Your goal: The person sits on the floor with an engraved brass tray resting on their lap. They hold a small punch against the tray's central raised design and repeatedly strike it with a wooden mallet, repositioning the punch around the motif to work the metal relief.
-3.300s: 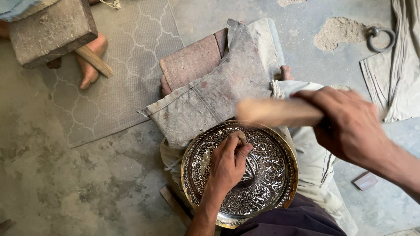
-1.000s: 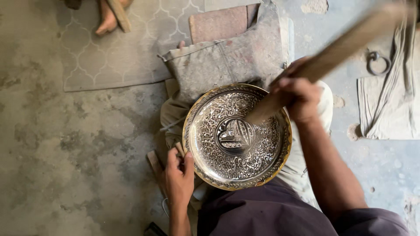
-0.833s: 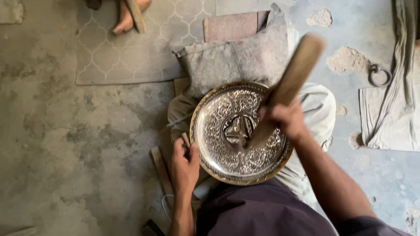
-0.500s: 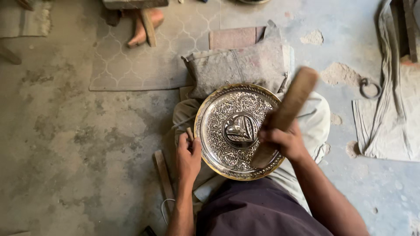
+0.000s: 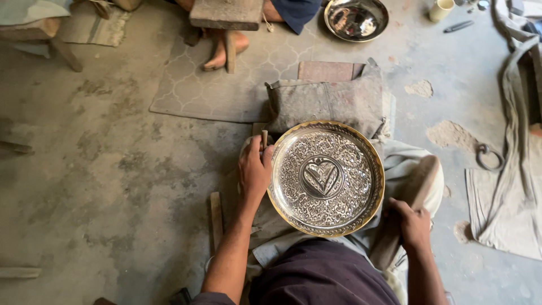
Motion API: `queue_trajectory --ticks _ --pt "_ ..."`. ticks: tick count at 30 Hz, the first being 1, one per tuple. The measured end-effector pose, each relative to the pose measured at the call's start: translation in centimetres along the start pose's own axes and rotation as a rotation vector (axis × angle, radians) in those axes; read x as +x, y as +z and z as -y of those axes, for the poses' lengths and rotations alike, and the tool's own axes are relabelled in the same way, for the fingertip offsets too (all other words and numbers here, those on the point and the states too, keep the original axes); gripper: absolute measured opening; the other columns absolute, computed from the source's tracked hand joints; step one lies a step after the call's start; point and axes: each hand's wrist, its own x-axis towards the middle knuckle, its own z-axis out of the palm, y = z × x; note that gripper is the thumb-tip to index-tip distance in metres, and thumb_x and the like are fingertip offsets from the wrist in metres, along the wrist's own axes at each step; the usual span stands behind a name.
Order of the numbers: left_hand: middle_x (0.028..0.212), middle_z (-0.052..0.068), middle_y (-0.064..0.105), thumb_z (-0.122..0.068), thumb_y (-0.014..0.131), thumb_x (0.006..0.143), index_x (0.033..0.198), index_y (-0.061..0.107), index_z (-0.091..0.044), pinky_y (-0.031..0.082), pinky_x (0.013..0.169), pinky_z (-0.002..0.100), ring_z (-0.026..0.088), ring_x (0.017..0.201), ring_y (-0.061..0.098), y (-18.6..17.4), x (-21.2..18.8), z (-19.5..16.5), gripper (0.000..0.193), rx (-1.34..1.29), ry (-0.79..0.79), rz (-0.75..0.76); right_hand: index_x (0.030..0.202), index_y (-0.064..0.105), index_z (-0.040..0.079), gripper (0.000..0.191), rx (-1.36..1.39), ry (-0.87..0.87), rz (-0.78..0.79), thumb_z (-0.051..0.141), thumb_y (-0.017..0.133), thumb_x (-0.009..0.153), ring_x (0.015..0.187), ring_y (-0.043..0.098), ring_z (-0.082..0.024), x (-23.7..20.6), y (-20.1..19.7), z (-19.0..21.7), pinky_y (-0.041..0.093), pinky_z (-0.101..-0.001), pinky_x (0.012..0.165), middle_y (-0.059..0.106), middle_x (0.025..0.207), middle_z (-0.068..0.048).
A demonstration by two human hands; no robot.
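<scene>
Plate [image 5: 326, 178] first: one round metal plate, engraved all over with a heart shape at its middle and a yellow rim, lies tilted on the person's lap, propped against a grey cushion [image 5: 330, 101] behind it. That lean turns the worked face up toward the eyes and keeps it from sliding. The left hand [image 5: 254, 169] curls over the plate's left edge, fingers pressed on the rim, and seems to steady it. The right hand [image 5: 411, 223] is closed around one wooden mallet [image 5: 420, 183], which lies low along the right thigh, clear of the plate, so the face is open to view. One shiny metal bowl [image 5: 355, 18] sits on the floor well beyond, near another person's bare foot [image 5: 223, 51]. One metal ring [image 5: 488, 157] lies by a folded cloth [image 5: 505, 209] at the right.
</scene>
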Motion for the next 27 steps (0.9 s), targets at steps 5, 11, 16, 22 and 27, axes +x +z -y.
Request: queue_trajectory --ticks 5,11,16,22,27 --pt "0.088 0.010 0.071 -0.021 0.064 0.108 0.114 0.060 -0.004 0.059 0.065 0.036 0.020 0.075 0.071 -2.8 -2.7 -1.7 0.018 -0.347 -0.223 -0.061 0.108 0.063 -0.005 0.029 0.427 0.081 0.208 0.018 0.071 0.092 0.075 0.068 -0.025 0.5 -1.3 -1.6 0.056 -0.0379 0.068 0.068 0.088 -0.013" --pt "0.096 0.009 0.071 -0.019 0.068 0.095 0.121 0.054 -0.006 0.063 0.062 0.034 0.017 0.078 0.074 -3.0 -6.5 -2.8 0.033 -0.437 -0.491 0.088 0.111 0.062 -0.006 0.029 0.434 0.101 0.185 0.017 0.069 0.095 0.076 0.069 -0.026 2.1 -1.4 -2.0 0.056 -0.0383 0.070 0.068 0.089 -0.014" --pt "0.100 0.017 0.075 -0.019 0.070 0.091 0.121 0.060 -0.007 0.055 0.073 0.050 0.040 0.090 0.072 -2.4 -6.4 -1.6 0.035 0.105 -0.248 0.169 0.110 0.062 -0.008 0.029 0.362 0.108 0.207 0.016 0.068 0.095 0.076 0.069 -0.026 4.0 -1.4 -3.1 0.057 -0.0392 0.070 0.069 0.088 -0.016" --pt "0.096 0.024 0.072 -0.021 0.070 0.094 0.125 0.061 -0.006 0.052 0.070 0.054 0.046 0.085 0.069 -0.3 -1.6 -1.0 0.036 0.172 -0.195 0.203 0.106 0.063 -0.009 0.028 0.332 0.172 0.211 0.016 0.070 0.095 0.075 0.068 -0.025 6.5 -1.2 -4.6 0.056 -0.0383 0.070 0.067 0.088 -0.015" --pt "0.099 0.019 0.074 -0.019 0.071 0.098 0.120 0.060 -0.004 0.058 0.072 0.044 0.037 0.087 0.074 0.4 0.9 -2.7 0.028 0.037 -0.068 0.100 0.113 0.060 -0.009 0.037 0.106 0.331 0.151 0.018 0.076 0.093 0.075 0.066 -0.027 8.1 -2.3 -3.9 0.054 -0.0403 0.068 0.067 0.089 -0.017"
